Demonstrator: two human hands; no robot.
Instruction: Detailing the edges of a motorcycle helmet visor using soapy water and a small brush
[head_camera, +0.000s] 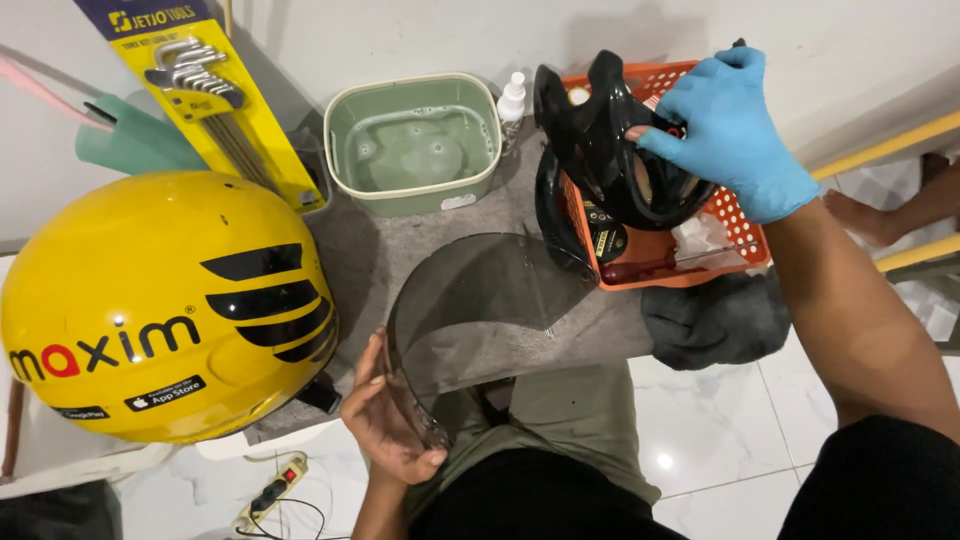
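Sitting at the near left, a yellow helmet (165, 305) fills that side of the grey mat (370, 255). Beside it to the right, the bare left hand (385, 420), palm up and fingers curled, grips the near edge of a smoke-tinted visor (480, 300). Far right, the blue-gloved right hand (730, 130), arm stretched forward, clasps a black helmet trim piece (610, 150) over the orange basket (740, 235). A green water tub (415, 145) stands far centre.

your bare left hand (388, 425) sits at six o'clock, fingers curled in a grip. your gloved right hand (728, 128) reaches to one o'clock, fingers closed.
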